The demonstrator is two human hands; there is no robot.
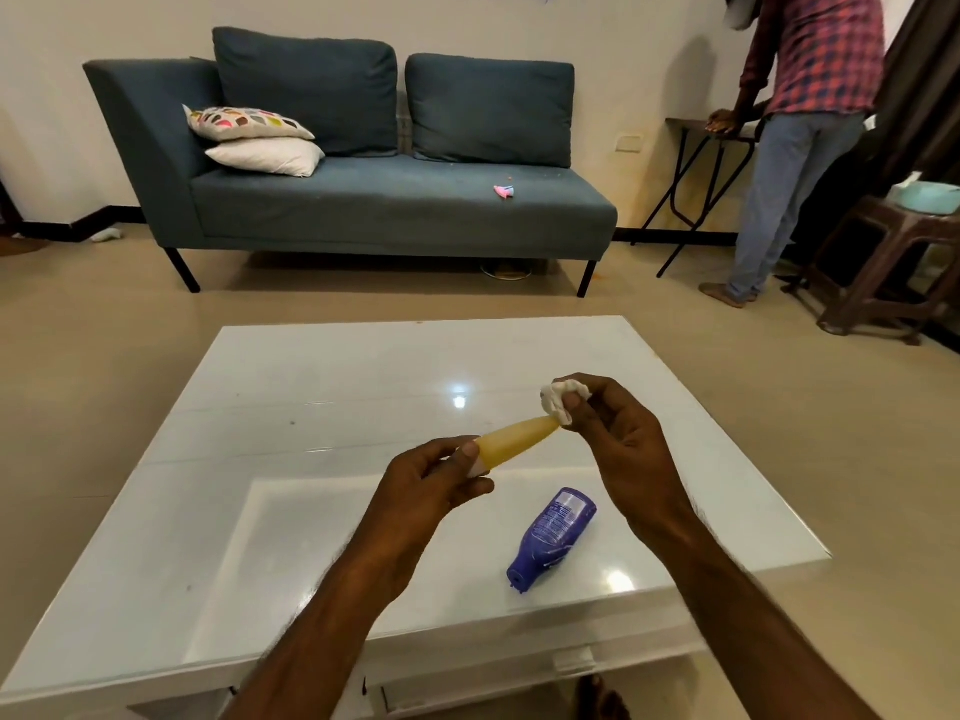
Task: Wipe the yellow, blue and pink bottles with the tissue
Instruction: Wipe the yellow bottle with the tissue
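My left hand (441, 478) grips the yellow bottle (514, 441) by its white cap end and holds it level above the white table (311, 387). Its narrow far end points right and touches a crumpled white tissue (561, 400), which my right hand (618, 433) pinches between thumb and fingers. The blue bottle (553, 535) lies on its side on the table, below my right wrist, with its cap toward me. No pink bottle shows on the table; a small pink object (503, 190) lies on the sofa seat.
A blue-grey sofa (363, 210) with cushions stands behind the table. At the right a person (800, 137) in a checked shirt leans on a folding table (696, 132). A brown stool (883, 262) holds a pale green tub (927, 197).
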